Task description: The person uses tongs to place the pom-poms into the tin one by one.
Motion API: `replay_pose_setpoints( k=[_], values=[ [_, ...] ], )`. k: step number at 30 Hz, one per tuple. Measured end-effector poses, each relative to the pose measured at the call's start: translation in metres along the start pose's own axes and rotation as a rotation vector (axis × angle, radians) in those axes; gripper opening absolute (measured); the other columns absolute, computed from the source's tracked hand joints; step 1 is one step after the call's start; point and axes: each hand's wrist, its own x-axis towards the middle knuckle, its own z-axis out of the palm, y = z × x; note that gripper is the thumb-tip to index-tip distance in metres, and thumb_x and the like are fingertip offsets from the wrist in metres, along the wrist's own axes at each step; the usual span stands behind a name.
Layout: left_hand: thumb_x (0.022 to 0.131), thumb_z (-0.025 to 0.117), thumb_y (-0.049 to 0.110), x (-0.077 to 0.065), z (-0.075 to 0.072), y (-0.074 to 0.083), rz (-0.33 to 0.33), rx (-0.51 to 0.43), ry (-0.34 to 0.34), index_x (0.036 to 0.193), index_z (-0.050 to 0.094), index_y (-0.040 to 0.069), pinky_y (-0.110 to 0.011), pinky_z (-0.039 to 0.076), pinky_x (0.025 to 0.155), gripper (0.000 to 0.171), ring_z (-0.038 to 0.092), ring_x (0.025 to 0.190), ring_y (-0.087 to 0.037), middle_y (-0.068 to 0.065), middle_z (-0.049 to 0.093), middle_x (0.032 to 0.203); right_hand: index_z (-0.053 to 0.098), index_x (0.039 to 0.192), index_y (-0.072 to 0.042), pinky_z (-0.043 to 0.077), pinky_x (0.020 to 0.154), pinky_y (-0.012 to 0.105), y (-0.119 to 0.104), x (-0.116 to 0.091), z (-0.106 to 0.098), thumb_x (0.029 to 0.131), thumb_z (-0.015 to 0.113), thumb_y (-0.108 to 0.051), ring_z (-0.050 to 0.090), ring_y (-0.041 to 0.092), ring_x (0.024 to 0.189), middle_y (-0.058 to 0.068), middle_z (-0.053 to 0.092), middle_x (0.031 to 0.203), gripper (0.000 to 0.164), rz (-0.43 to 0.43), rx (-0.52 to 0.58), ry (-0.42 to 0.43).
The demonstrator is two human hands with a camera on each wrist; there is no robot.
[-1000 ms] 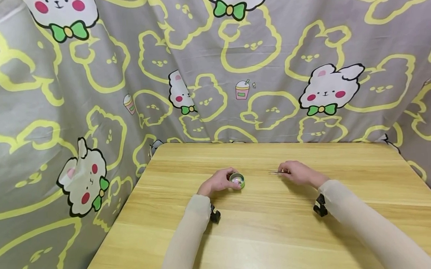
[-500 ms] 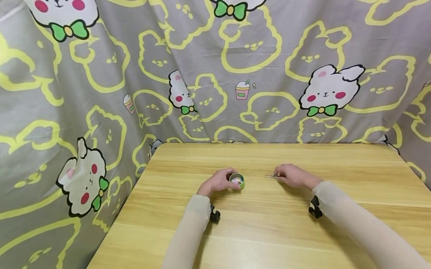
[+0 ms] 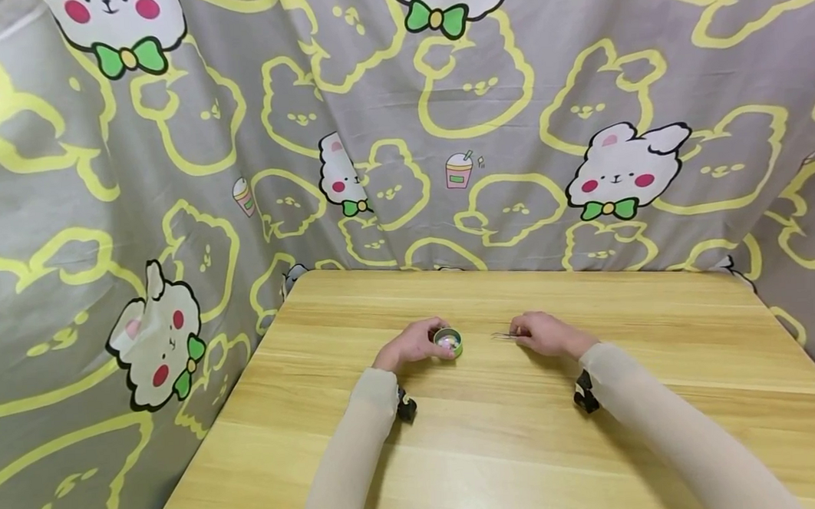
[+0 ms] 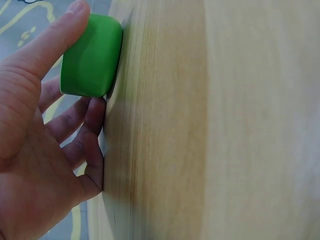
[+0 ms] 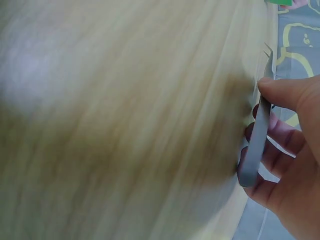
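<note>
A small round green tin [image 3: 459, 350] stands near the middle of the table, its open top showing pale, pinkish bits inside. My left hand [image 3: 414, 342] grips it from the left, thumb at the near side. In the left wrist view the smooth green wall [image 4: 92, 60] shows under the thumb, with the other fingers bent behind and below. To the tin's right, my right hand [image 3: 546, 333] holds metal tweezers [image 5: 256, 137] between thumb and fingers. Their fine, bent tips point left toward the tin, slightly spread, with a short stretch of table between.
The wood-grain table [image 3: 493, 442] runs up to a grey patterned curtain [image 3: 399, 93] at the back and left side. A black wrist camera [image 3: 406, 405] sits on the left wrist, another black camera [image 3: 584, 393] on the right.
My right hand has slid left with the tweezers, bringing their tips closer to the tin. The left hand and the tin have stayed in place.
</note>
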Motion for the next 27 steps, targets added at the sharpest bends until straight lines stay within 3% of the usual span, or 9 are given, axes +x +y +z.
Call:
replay_pose_setpoints(
  k=[8, 17, 27],
  values=[
    [0.077, 0.080, 0.030, 0.000, -0.001, 0.000, -0.013, -0.002, 0.003, 0.117, 0.059, 0.017, -0.031, 0.042, 0.087, 0.047, 0.054, 0.097, -0.012, 0.005, 0.060, 0.104, 0.063, 0.096, -0.007, 0.042, 0.066, 0.036, 0.001, 0.003, 0.003, 0.089, 0.063, -0.006, 0.047, 0.014, 0.069, -0.002, 0.054, 0.078, 0.007, 0.033, 0.022, -0.011],
    [0.076, 0.080, 0.028, 0.002, -0.002, 0.000, -0.005, -0.013, 0.009, 0.118, 0.059, 0.014, -0.032, 0.042, 0.088, 0.049, 0.054, 0.098, -0.014, 0.003, 0.060, 0.106, 0.063, 0.098, -0.004, 0.046, 0.072, 0.041, 0.000, 0.005, 0.003, 0.085, 0.069, -0.008, 0.054, 0.018, 0.075, 0.002, 0.058, 0.081, 0.015, 0.051, 0.034, 0.013],
    [0.078, 0.079, 0.028, -0.007, -0.003, -0.005, -0.007, -0.040, 0.028, 0.130, 0.052, 0.009, -0.034, 0.043, 0.087, 0.061, 0.053, 0.101, -0.018, -0.006, 0.057, 0.115, 0.061, 0.109, 0.002, 0.047, 0.073, 0.042, -0.006, -0.009, -0.007, 0.089, 0.065, -0.014, 0.057, 0.021, 0.080, 0.008, 0.060, 0.090, 0.026, 0.102, 0.073, 0.032]
  ],
)
